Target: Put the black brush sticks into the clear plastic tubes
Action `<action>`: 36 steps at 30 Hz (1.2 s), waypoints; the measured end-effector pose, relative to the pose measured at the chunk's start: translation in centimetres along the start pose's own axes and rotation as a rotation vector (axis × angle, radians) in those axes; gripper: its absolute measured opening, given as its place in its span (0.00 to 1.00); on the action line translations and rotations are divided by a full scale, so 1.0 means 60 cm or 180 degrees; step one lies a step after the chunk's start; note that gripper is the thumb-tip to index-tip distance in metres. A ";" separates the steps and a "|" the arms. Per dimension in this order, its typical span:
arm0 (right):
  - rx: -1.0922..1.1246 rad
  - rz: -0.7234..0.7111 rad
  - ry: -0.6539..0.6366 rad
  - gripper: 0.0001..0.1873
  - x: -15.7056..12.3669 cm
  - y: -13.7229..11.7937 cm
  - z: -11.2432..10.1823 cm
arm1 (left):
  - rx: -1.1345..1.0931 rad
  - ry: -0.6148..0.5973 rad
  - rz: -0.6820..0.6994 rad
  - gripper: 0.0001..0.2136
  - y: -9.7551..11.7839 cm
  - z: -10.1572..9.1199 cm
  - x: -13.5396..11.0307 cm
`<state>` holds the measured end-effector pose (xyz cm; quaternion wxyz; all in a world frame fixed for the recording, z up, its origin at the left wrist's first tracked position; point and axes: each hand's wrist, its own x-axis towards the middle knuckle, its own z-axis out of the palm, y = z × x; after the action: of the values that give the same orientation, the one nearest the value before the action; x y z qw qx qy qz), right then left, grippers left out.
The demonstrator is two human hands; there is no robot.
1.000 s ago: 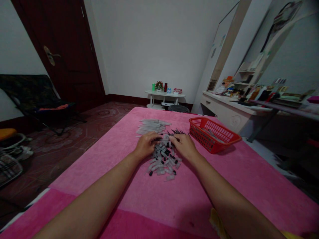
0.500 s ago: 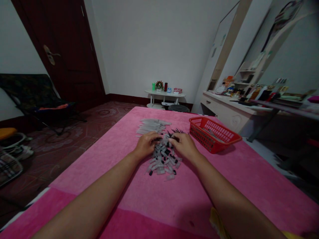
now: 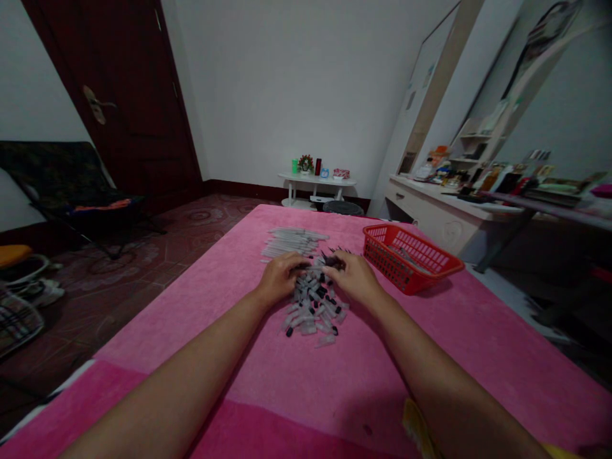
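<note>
A heap of small clear plastic pieces with black ends (image 3: pixel 315 309) lies on the pink cloth (image 3: pixel 296 382). My left hand (image 3: pixel 280 277) rests at the heap's far left edge, fingers curled and pinched round something I cannot make out. My right hand (image 3: pixel 351 277) sits at the heap's far right edge, fingers pinched on a small dark piece I cannot name. The two hands almost meet above the heap. Beyond them lies a row of long clear tubes (image 3: pixel 291 242) and a small cluster of black pointed parts (image 3: pixel 342 254).
A red plastic basket (image 3: pixel 408 258) stands to the right of the hands. A white dresser (image 3: pixel 444 217) with bottles is at the right, a small white table (image 3: pixel 315 185) by the far wall, a dark chair (image 3: pixel 71 191) and door at the left.
My right hand has shifted slightly to the left, towards my left hand. The left hand has barely moved.
</note>
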<state>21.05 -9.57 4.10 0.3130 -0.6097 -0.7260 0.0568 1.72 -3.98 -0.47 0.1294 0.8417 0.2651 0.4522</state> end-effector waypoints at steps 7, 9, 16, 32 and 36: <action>-0.0136 0.0047 -0.0096 0.16 -0.002 -0.003 -0.007 | -0.0011 -0.0034 -0.0024 0.10 0.000 -0.001 0.000; -0.0121 0.0026 -0.0028 0.13 -0.002 -0.002 -0.006 | -0.0032 -0.0022 -0.0035 0.10 0.000 0.000 0.000; -0.0113 0.0064 -0.0118 0.11 -0.003 -0.005 -0.003 | 0.0069 -0.0085 0.0020 0.11 0.003 -0.003 -0.001; -0.1017 0.0414 -0.1225 0.08 -0.008 -0.004 -0.013 | -0.2733 0.1921 -0.1663 0.16 0.006 -0.006 0.022; -0.1137 0.0287 -0.1410 0.09 -0.010 -0.018 -0.026 | -0.3283 0.1962 -0.2095 0.19 0.006 -0.004 0.022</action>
<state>21.00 -10.84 5.60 0.0316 -0.6595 -0.7474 0.0737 2.24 -3.54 0.72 0.5631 0.3810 0.2827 0.6767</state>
